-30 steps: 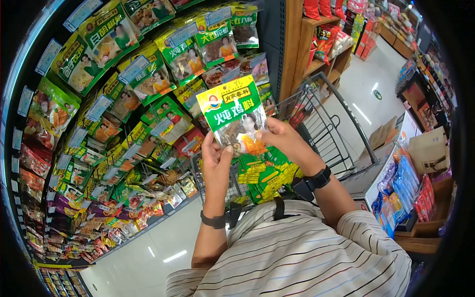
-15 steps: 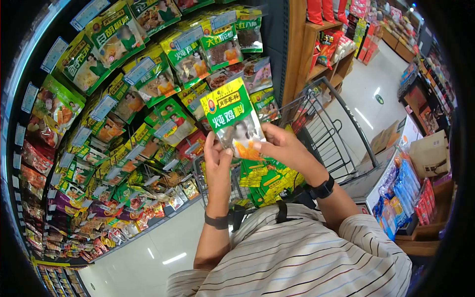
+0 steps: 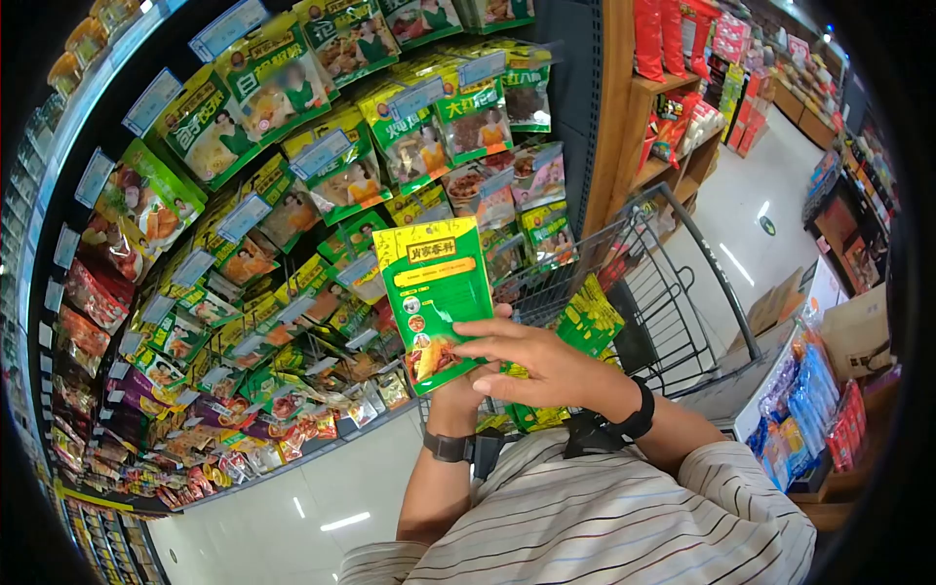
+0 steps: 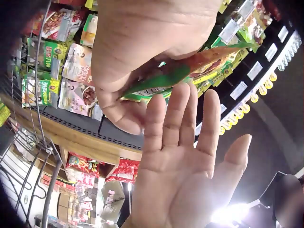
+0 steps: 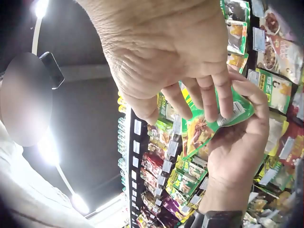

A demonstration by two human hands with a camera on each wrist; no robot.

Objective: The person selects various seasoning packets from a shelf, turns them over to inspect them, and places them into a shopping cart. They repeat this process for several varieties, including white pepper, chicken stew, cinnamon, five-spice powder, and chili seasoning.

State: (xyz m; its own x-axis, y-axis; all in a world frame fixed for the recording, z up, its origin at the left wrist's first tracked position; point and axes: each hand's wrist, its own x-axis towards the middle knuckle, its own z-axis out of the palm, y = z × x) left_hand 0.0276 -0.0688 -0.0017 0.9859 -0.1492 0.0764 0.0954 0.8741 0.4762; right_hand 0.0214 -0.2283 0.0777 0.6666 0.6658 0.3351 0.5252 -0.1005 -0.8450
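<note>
A green-and-yellow spice packet (image 3: 439, 292) is held up before the shirt, its printed back facing the head camera. My left hand (image 5: 240, 147) grips it from behind and below, fingers curled round its edge; the packet hides most of that hand in the head view. Across the lower front of the packet lies my right hand (image 3: 536, 361), its fingers nearly straight. In the left wrist view the right palm (image 4: 175, 175) faces the camera with fingers extended to the packet (image 4: 185, 71). More green-and-yellow packets (image 3: 590, 317) lie in the shopping cart just beyond the hands.
A shelf wall of hanging spice packets (image 3: 414, 136) with price tags fills the left. The wire shopping cart (image 3: 682, 322) stands ahead to the right. Behind it is a wooden rack (image 3: 648, 117) with red bags; blue packs (image 3: 804, 390) sit on the right.
The packet has been turned from its windowed front to its printed back and lowered. The right hand has left the packet's edge and moved across its face. The head view has shifted.
</note>
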